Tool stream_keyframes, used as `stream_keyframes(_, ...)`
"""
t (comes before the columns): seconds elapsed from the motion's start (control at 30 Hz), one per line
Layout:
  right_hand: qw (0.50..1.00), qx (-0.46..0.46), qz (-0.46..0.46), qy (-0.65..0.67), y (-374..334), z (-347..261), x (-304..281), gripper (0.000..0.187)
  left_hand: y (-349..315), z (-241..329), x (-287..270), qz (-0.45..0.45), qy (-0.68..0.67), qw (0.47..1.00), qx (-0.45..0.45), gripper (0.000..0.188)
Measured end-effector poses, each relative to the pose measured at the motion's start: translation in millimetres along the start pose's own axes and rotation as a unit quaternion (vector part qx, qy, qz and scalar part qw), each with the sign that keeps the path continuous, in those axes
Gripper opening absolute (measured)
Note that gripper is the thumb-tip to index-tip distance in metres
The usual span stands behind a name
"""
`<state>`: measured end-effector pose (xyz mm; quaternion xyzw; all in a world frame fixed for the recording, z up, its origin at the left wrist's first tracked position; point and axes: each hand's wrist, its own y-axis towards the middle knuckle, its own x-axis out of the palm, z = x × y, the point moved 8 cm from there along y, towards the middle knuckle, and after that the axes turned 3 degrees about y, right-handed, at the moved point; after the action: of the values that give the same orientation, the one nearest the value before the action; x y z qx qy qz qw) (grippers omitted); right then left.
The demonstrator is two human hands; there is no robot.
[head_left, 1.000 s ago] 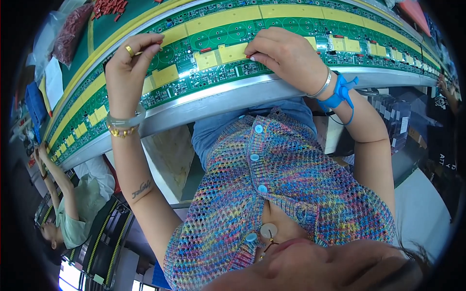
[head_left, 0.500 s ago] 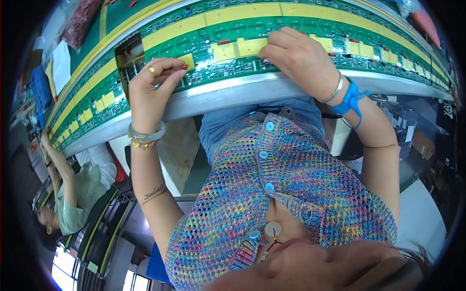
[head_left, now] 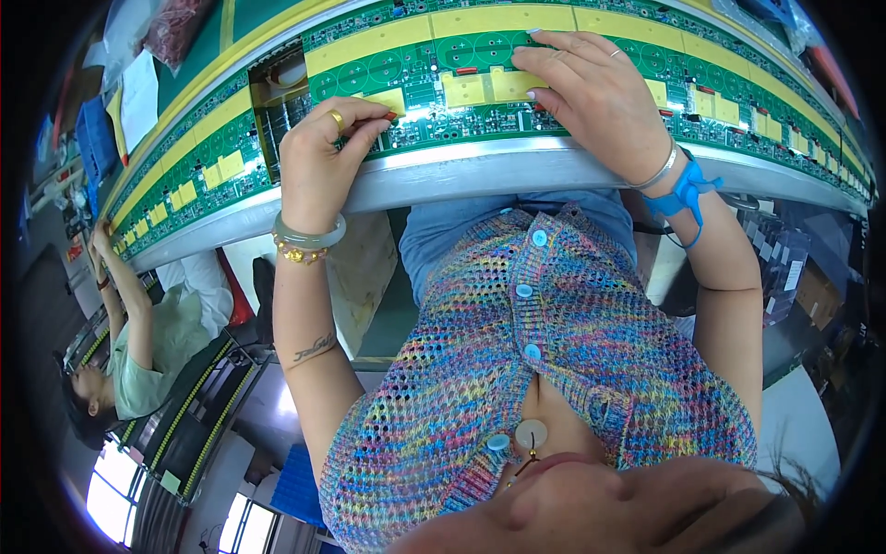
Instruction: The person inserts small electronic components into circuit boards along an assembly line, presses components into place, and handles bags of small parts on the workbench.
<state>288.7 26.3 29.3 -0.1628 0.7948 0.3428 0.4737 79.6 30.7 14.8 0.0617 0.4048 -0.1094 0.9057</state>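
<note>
Long green circuit boards lie side by side along a metal rail, with yellow patches and small parts on them. At the near edge of one board, my left hand is closed in a pinch. A small red component shows at its fingertips; most of it is hidden. Farther right, my right hand lies over the board with fingers stretched and thumb apart, holding nothing visible. Another red component sits on the board between my hands.
A dark open gap interrupts the boards left of my left hand. At far left, another person reaches toward the same line. Blue bins and a bag of reddish parts lie beyond. Clear plastic boxes stand at the right.
My right hand has gone from curled fingers to stretched ones and reaches farther across the board. My left hand keeps its pinch. The whole view has shifted slightly.
</note>
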Motion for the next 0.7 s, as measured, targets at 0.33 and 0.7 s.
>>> stream_keyframes(0.33, 1.0, -0.006, 0.013, 0.001, 0, -2, -3, 0.033, -1, 30, 3, -0.004, 0.127, 0.982, 0.14, 0.013)
stream_keyframes(0.7, 0.994, -0.014, 0.074, 0.074, -1, -2, -35, 0.029, 119, 89, 9, 0.03, -0.013, 0.986, 0.162, 0.013)
